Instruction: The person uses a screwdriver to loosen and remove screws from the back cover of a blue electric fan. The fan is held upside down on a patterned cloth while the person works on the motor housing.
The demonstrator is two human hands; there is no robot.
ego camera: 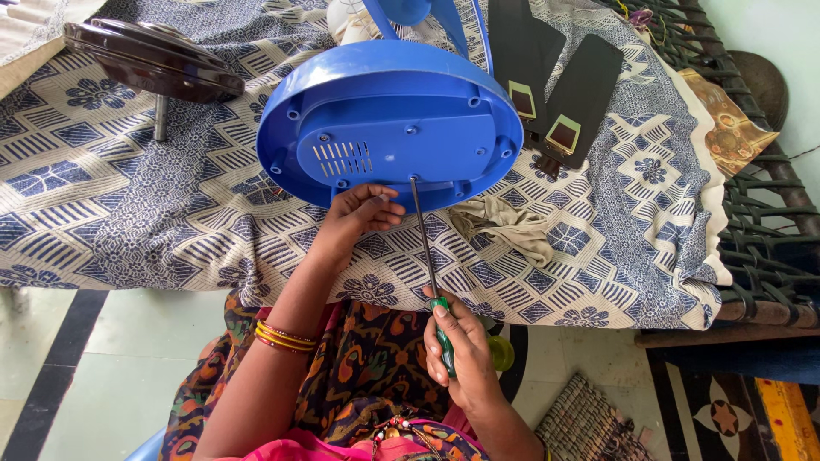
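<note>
The right hand [461, 358] is clenched around the green plastic handle of a long-shafted screwdriver [427, 248], whose tip meets the underside of the blue oval plastic fan base [389, 128]. The left hand [359, 213] grips the near rim of that base, fingers curled against it. The base lies tilted on a bed covered with a blue-and-white patterned sheet [128, 213]. Beyond it lie two dark flat fan blades [564, 94] and, far left, a dark round motor housing [154, 55].
</note>
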